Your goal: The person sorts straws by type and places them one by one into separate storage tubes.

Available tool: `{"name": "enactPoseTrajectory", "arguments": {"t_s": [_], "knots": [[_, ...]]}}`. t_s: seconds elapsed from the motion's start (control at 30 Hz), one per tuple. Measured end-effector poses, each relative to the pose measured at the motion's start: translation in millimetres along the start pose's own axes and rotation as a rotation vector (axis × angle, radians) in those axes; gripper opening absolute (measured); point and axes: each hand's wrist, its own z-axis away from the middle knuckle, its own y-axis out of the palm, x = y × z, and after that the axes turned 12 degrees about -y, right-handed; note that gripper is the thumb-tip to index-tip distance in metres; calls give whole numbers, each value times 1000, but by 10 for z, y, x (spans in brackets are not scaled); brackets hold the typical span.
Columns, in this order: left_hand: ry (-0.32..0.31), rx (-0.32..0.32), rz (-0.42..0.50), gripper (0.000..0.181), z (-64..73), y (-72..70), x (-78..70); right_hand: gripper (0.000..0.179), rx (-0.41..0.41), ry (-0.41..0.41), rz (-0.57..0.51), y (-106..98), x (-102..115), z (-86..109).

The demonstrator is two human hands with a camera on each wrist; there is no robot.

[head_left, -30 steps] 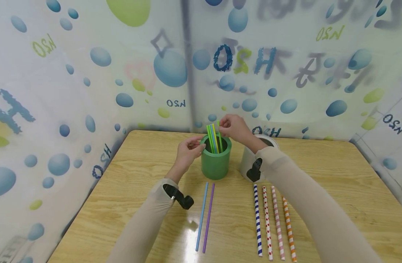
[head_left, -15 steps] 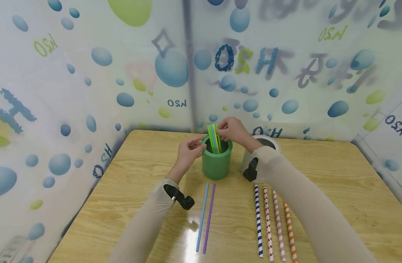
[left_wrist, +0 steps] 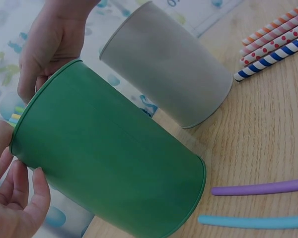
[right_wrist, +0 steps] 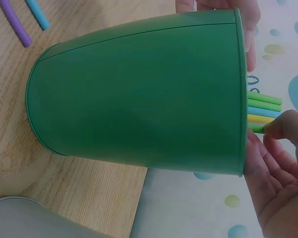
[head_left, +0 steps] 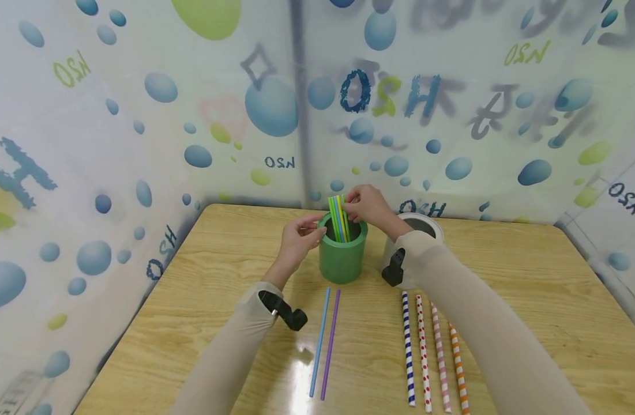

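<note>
A green bucket stands on the wooden table with several plain straws leaning inside it, green, blue and yellow. My left hand holds its rim on the left side, thumb at the top edge and fingers against the outer wall. Over the right side of the opening, my right hand pinches the upper end of a green straw between thumb and fingers. That straw's lower part is hidden inside the bucket in the right wrist view.
A grey-white bucket stands right of the green one, partly behind my right forearm. In front lie a blue straw and a purple straw. Several patterned straws lie parallel at the right. A printed curtain hangs behind the table.
My right hand has come slightly down with the green straw, bringing it close beside the other straws, and then stays nearly still. My left hand keeps its place on the rim.
</note>
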Motion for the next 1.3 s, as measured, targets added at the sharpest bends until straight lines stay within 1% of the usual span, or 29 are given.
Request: {"name": "enactPoseTrajectory", "arguments": {"t_s": [0.13, 0.2, 0.3, 0.43, 0.63, 0.73, 0.97, 1.1, 1.3], "knots": [[10, -2, -18, 34, 107, 24, -97, 17, 7, -2, -5, -16, 2, 20], [14, 0, -15, 34, 126, 26, -111, 17, 13, -7, -3, -31, 8, 35], [8, 5, 0, 34, 67, 15, -47, 17, 18, -11, 6, -61, 12, 64], [-10, 3, 12, 35, -49, -1, 62, 18, 25, -20, 20, -117, 6, 134], [-8, -6, 5, 35, -68, -1, 91, 17, 48, -49, -14, -192, -44, 273], [-7, 1, -1, 35, -36, -10, 52, 16, 59, -64, -37, -216, -61, 351], [-5, -5, -21, 35, 121, 8, -114, 14, 80, -82, -49, -239, -58, 519], [-3, -4, -19, 35, 129, 7, -127, 15, 99, -73, -58, -229, -92, 602], [16, -27, -13, 33, -43, 6, 68, 16, 125, -70, -67, -176, -113, 776]]}}
